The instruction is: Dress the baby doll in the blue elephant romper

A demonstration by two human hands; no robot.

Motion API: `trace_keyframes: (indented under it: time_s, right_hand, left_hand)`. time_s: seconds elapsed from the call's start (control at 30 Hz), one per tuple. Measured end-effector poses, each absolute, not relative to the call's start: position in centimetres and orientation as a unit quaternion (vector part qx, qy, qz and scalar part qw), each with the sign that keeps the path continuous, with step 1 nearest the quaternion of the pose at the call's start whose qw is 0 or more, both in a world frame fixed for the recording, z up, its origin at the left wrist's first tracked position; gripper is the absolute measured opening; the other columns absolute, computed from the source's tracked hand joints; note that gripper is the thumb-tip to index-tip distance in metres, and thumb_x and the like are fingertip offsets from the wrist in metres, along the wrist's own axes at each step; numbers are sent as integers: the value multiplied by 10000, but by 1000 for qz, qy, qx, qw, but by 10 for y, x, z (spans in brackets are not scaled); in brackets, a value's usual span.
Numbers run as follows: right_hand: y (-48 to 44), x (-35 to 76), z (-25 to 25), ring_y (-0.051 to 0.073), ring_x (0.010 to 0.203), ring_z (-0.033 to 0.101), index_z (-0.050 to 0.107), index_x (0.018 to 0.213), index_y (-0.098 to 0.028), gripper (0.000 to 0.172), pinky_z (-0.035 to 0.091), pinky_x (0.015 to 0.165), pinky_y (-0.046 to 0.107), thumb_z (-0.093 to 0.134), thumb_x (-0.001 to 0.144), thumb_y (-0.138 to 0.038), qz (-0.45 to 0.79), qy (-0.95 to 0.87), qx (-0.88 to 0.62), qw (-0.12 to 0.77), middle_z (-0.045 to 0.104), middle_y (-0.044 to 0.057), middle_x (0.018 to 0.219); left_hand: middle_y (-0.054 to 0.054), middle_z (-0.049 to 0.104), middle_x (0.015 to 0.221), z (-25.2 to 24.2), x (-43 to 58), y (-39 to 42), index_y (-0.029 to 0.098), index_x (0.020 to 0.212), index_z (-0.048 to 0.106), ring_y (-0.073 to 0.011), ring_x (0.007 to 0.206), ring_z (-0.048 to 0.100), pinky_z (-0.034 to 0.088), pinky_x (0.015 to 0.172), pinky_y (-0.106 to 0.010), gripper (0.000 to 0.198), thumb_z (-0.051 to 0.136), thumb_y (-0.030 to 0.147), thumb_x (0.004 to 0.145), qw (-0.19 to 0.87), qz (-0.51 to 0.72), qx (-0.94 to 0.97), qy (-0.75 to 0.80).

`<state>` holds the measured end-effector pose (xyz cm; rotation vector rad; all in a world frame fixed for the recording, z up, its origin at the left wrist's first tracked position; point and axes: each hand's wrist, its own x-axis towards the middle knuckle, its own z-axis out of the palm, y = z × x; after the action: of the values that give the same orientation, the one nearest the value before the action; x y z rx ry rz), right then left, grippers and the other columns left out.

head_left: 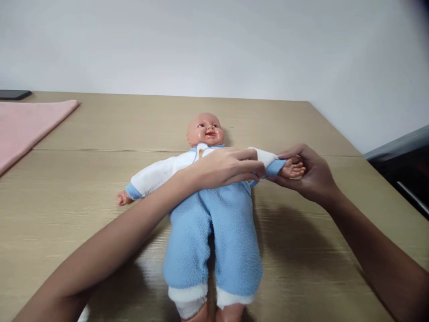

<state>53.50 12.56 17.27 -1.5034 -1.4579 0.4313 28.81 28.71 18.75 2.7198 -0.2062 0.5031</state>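
Note:
A baby doll (214, 228) in a fleecy blue and white outfit lies on its back on the table, its head away from me. My left hand (228, 167) reaches across the doll's chest, fingers curled round the upper part of the white sleeve (264, 156) on the right side. At that sleeve's blue cuff (275, 167), my right hand (311, 174) grips between thumb and fingers, with the doll's small hand (292, 170) showing in front of my palm. The doll's other arm (154, 174) stretches out to the left. Its feet are cut off by the bottom edge.
A pink cloth (30, 127) lies on the wooden table (100, 125) at the far left, with a dark flat object (15, 95) behind it. The white wall (201, 49) rises behind the table. Something black (405, 161) stands beyond the right edge.

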Motion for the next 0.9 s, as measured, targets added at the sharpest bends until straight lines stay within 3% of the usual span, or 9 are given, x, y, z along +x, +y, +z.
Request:
trace_keyframes:
  time_s: [0.17,0.27,0.43,0.53,0.67,0.77,0.9]
  right_hand:
    - [154,497,184,210,690,668,692,938,-282,545,549,607,335,1075,648,-539,235,-588,-608,480,741,-6,795]
    - [158,483,182,211,720,674,666,916,-270,473,576,645,334,1022,728,-519,259,-611,-608,436,715,-17,792]
    - [143,492,178,274,1038,724,732,1133,-301,262,635,944,417,816,987,-500,310,-654,-570,389,745,40,1103]
    - [130,491,176,300,1152,679,763,1192,-321,230,587,1079,464,781,1022,-475,285,-678,-569,368,701,57,1176]
    - [123,471,168,315,1255,679,770,1101,-300,187,554,1170,487,724,1036,-469,387,-546,-561,487,723,67,1238]
    - [125,460,162,295,1187,714,710,1054,-285,194,606,1100,467,605,1056,-449,490,-366,-555,564,748,72,1174]
    - [131,456,149,256,1011,724,610,967,-284,198,650,985,421,608,1002,-479,482,-307,-570,591,701,53,996]
  left_hand:
    - [-134,797,1251,190,282,282,235,1309,786,-278,1156,739,535,1064,-389,415,406,377,1223,179,212,956,-90]
    - [-123,793,1239,191,281,280,238,1247,781,-259,1141,748,558,1037,-375,311,494,345,1194,242,250,934,-76]
    - [-74,774,1052,191,290,279,203,1090,681,-208,979,743,584,906,-336,135,648,329,1128,455,294,841,-24]
    - [-44,741,989,189,299,282,188,1071,646,-191,953,717,567,884,-320,161,672,342,1113,533,284,797,0]
    - [-22,705,950,188,303,284,163,1076,668,-168,904,665,520,851,-305,197,678,357,1107,516,266,814,16]
    - [-43,747,999,189,300,283,169,1105,665,-183,924,681,507,849,-320,215,618,378,1129,464,251,848,44]
    - [-81,781,1000,193,295,283,168,1114,683,-231,913,684,472,837,-367,226,582,370,1117,310,229,909,156]
